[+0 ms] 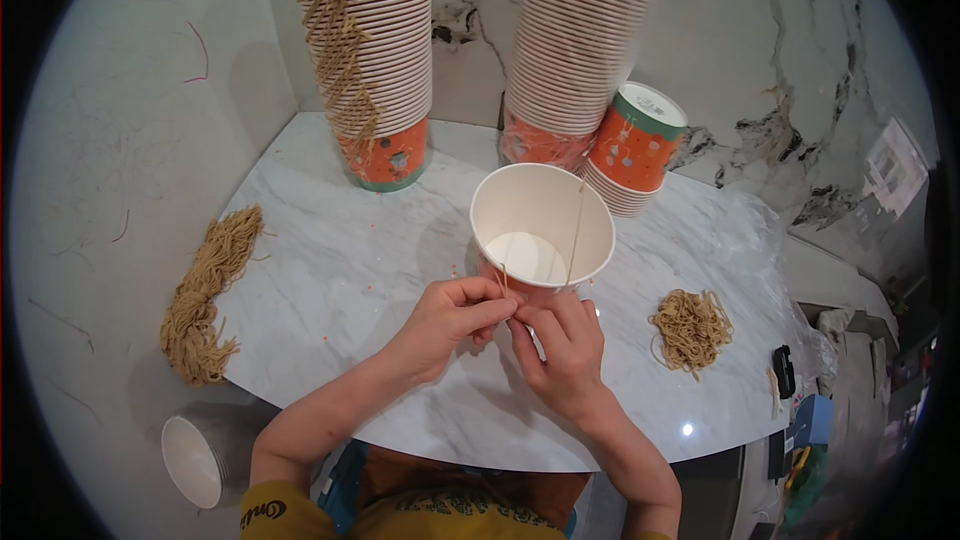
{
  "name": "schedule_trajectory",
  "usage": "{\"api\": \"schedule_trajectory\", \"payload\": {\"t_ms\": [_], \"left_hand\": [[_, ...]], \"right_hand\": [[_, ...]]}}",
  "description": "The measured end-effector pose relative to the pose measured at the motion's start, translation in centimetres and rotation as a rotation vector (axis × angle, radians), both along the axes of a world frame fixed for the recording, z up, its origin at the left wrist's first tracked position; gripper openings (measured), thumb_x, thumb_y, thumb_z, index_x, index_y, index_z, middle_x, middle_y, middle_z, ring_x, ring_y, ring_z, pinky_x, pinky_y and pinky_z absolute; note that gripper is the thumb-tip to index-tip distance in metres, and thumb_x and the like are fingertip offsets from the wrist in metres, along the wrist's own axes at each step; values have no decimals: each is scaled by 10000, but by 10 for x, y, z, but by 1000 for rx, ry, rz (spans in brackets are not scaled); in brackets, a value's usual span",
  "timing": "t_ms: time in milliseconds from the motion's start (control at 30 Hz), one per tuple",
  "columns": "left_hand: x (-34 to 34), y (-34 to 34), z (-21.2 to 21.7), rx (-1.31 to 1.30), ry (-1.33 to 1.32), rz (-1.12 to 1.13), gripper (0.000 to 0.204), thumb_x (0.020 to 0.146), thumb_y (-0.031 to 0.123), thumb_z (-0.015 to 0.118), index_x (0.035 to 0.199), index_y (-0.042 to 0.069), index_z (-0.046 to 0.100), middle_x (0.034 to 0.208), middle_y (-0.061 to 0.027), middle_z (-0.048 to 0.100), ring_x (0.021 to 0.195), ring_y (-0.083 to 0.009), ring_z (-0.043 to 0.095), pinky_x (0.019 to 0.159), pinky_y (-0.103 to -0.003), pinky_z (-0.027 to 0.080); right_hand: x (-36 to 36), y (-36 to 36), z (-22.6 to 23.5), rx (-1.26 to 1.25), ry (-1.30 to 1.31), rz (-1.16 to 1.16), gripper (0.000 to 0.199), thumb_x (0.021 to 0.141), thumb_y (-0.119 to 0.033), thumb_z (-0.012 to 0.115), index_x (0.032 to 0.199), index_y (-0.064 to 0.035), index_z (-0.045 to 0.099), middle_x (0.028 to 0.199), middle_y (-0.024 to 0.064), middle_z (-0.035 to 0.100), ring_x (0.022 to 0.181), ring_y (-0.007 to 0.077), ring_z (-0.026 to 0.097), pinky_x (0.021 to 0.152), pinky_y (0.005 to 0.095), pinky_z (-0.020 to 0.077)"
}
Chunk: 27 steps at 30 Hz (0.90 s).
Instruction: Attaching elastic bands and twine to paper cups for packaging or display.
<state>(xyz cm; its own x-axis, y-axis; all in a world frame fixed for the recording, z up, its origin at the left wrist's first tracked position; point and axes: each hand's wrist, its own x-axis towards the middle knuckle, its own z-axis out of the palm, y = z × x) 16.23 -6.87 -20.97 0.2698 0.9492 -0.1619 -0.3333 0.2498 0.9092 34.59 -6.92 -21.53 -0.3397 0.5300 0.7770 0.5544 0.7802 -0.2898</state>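
Observation:
A white-lined paper bucket (490, 202) with an orange outside stands in front of me, its mouth up. A thin tan string (576, 232) runs from its far rim across the mouth to the near rim, and a short piece of string rises by my left fingers. At the near side of the bucket, my left hand (450, 325) pinches the string between thumb and fingers. My right hand (562, 342) meets it there, its fingertips also closed on the string. Where the fingers touch, the string is mostly hidden.
Behind stand two tall stacks of paper buckets, left (400, 70) with strings draped over it and right (570, 40) in plastic. A short upside-down stack (630, 150) sits beside them. A tan string bundle (215, 290) hangs at the left edge; a string pile (692, 330) lies right.

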Motion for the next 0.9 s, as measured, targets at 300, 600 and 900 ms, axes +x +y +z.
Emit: {"api": "schedule_trajectory", "payload": {"t_ms": [300,600,900], "left_hand": [[-7,5,0,-61,-121,76,119,961,134,703,975,16,714,754,19,599,640,-59,503,560,-221,384],[-14,9,2,-95,-142,30,157,973,168,688,918,21,690,716,21,575,614,-60,507,531,-227,381],[-21,11,-4,-70,-189,-92,197,980,155,615,1008,-21,699,772,-15,607,659,-93,550,575,-250,429]], "right_hand": [[1,-5,4,-27,-36,186,196,729,-92,796,836,-59,636,808,83,531,748,277,542,647,394,398],[9,2,10,22,-103,233,233,703,-124,792,715,-83,563,798,57,508,753,276,511,642,397,385],[4,-6,5,21,-295,0,201,707,-127,794,848,-93,654,861,33,593,796,247,563,717,396,401]]}}
